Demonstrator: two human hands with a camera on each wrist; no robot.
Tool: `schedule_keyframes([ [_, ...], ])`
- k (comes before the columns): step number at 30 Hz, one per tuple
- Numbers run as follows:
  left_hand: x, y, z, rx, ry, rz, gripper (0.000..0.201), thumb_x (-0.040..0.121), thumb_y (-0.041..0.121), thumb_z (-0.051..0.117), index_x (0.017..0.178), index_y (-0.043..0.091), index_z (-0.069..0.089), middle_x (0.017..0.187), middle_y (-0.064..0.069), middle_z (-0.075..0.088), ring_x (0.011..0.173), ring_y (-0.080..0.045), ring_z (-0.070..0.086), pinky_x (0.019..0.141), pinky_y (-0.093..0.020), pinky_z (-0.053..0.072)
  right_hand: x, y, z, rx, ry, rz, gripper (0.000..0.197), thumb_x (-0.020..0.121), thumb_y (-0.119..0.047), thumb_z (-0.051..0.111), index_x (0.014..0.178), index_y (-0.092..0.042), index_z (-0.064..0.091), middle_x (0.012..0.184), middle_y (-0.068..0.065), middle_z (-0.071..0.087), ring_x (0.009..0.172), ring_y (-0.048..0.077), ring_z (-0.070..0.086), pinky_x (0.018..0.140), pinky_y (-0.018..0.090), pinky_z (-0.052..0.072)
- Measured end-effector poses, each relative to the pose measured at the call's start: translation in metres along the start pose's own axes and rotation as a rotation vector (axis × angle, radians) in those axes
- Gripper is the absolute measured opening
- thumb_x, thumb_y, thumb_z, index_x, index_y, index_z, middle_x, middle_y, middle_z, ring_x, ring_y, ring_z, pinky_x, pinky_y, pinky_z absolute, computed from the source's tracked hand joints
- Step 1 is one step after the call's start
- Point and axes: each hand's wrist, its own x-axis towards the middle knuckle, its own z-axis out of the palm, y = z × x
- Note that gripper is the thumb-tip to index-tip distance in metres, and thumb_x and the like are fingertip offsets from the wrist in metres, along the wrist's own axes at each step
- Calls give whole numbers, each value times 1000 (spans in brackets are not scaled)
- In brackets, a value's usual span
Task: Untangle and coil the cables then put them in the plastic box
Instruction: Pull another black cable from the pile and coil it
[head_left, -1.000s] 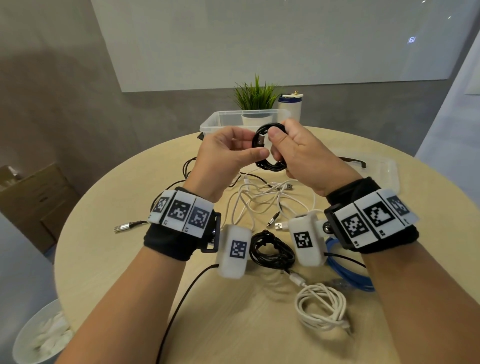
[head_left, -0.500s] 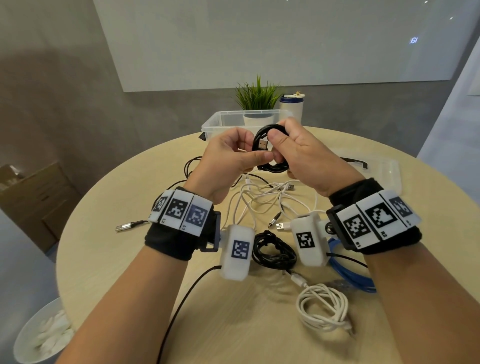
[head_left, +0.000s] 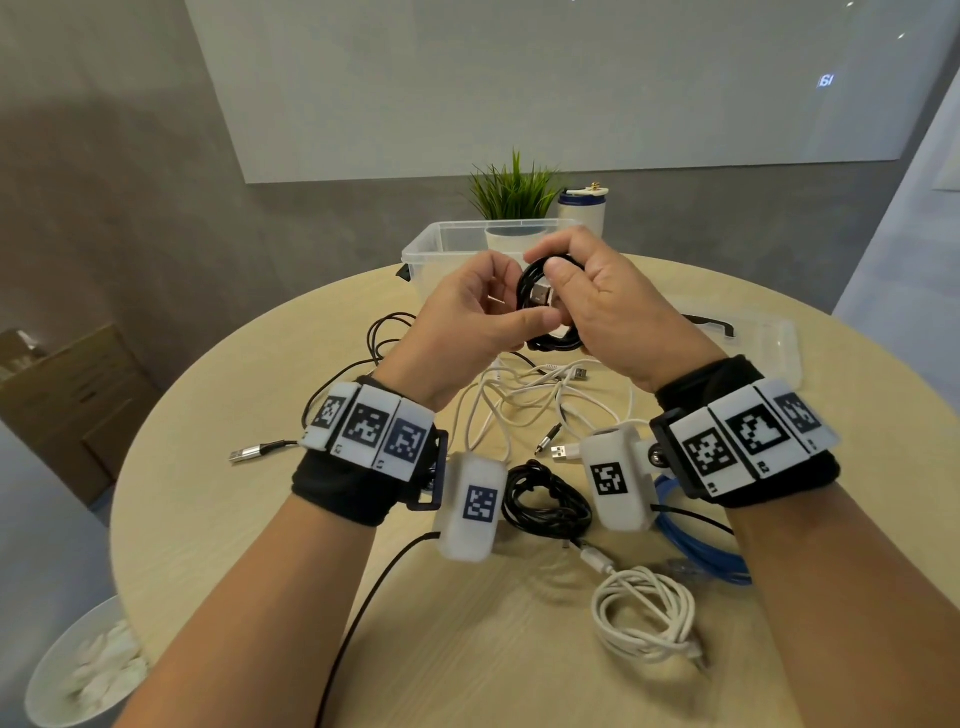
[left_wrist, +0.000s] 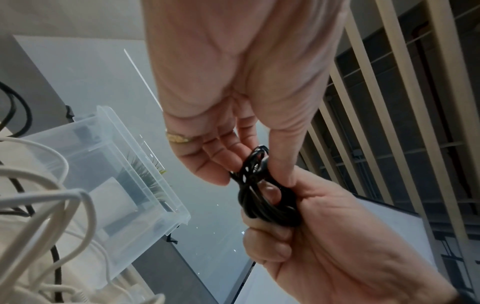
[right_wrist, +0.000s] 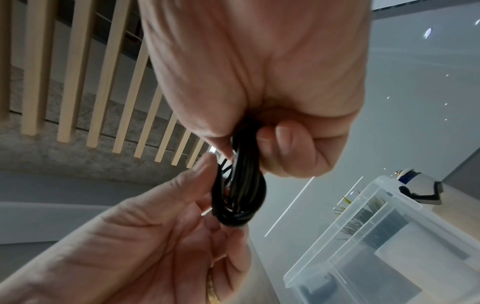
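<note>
A black cable coil with a silver USB plug is held in the air in front of the clear plastic box. My right hand has its fingers curled over and through the coil. My left hand pinches the coil's near side between thumb and fingers. On the table below lie tangled white cables, a black bundle, a coiled white cable, a blue cable and a loose black cable.
The box's clear lid lies at the right of the round wooden table. A potted plant and a white canister stand behind the box. A white bin sits on the floor at lower left.
Both hands keep hold of the black coil. The right hand's fingers have curled further over its top and the hands have shifted slightly right.
</note>
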Motion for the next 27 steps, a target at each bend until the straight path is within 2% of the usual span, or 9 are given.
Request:
schedule_keyframes([
  [3, 0, 0, 2, 22, 54, 6, 27, 78, 1, 73, 81, 14, 50, 76, -6, 52, 73, -24, 54, 64, -31, 52, 0, 0, 1, -6, -12, -1, 22, 104, -20, 36, 117, -22, 54, 83, -6, 52, 71, 4, 50, 59, 15, 44],
  [6, -1, 3, 2, -1, 81, -2, 29, 80, -2, 71, 79, 14, 47, 81, -14, 53, 66, -16, 62, 59, -27, 54, 1, 1, 1, -16, -22, -5, 24, 104, -21, 36, 121, -21, 52, 76, -5, 50, 65, 3, 47, 55, 13, 41],
  [9, -3, 6, 2, -10, 90, -2, 28, 81, -1, 71, 77, 13, 46, 83, -16, 53, 65, -17, 64, 64, -33, 57, 1, 0, 1, -6, -30, -4, 24, 104, -20, 36, 122, -18, 52, 72, -5, 48, 58, 1, 43, 49, 11, 36],
  [12, -3, 6, 3, 15, 119, -10, 24, 80, 0, 72, 78, 10, 50, 85, -18, 53, 71, -21, 64, 74, -47, 57, 1, 1, 2, -32, -36, -22, 23, 104, -19, 36, 119, -18, 53, 71, -6, 47, 62, 6, 44, 55, 18, 38],
  [14, -2, 5, 3, 48, 132, -21, 17, 81, 1, 71, 83, 4, 54, 83, -18, 55, 73, -23, 63, 79, -52, 56, 2, 2, 2, -54, -37, -27, 22, 104, -20, 37, 119, -18, 53, 71, -7, 47, 63, 7, 44, 58, 20, 37],
  [16, -2, 5, 3, 70, 140, -25, 14, 82, 3, 70, 87, 1, 57, 81, -17, 57, 73, -23, 63, 79, -53, 57, 2, 3, 2, -57, -43, -25, 23, 104, -20, 37, 119, -18, 53, 69, -7, 46, 60, 6, 43, 57, 20, 36],
  [19, -2, 6, 3, 95, 164, -17, 12, 83, 4, 69, 83, 4, 58, 78, -13, 61, 73, -22, 65, 77, -52, 57, 2, 3, 0, -53, -57, -3, 23, 104, -21, 37, 121, -17, 52, 67, -7, 45, 55, 2, 41, 50, 15, 34],
  [24, -2, 7, 6, 95, 201, -13, 14, 83, 2, 67, 79, 9, 56, 71, -8, 61, 68, -22, 65, 75, -55, 57, 2, 4, 1, -56, -63, 12, 22, 104, -20, 37, 120, -18, 50, 72, -9, 46, 63, 5, 43, 56, 19, 34],
  [27, -2, 7, 8, 117, 204, -22, 15, 81, 0, 65, 79, 10, 55, 69, -8, 61, 65, -22, 64, 73, -54, 57, 1, 3, 1, -104, -65, 2, 21, 104, -19, 37, 120, -17, 50, 77, -11, 47, 66, 1, 44, 53, 10, 35],
])
